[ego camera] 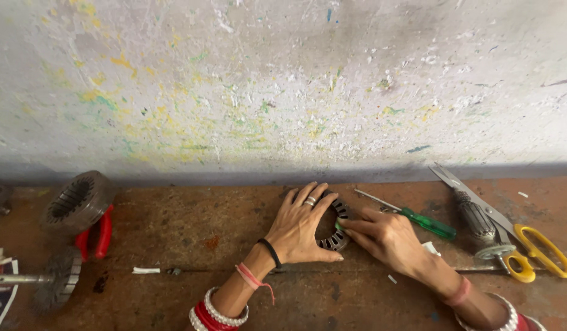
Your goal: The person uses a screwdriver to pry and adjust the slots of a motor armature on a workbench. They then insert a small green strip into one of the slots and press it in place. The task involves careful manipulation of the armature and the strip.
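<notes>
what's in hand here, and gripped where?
A slotted metal ring core, lying flat on the bench. Left hand cups its left rim; right hand has its fingertips on the right rim. Not lifted.

Dark grey slotted metal ring [336, 224] with pale gaps between its teeth. Rust-brown worn surface [191, 227] with dark stains. Translucent green screwdriver handle [429, 224]. Yellow-handled scissors [536, 252] with silver blades. Red plier grips [99, 235] beside a grey ribbed metal cylinder [78, 200]. Whitish scuffed wall [283, 86] flecked yellow and green. Red and white bangles [214, 314].
</notes>
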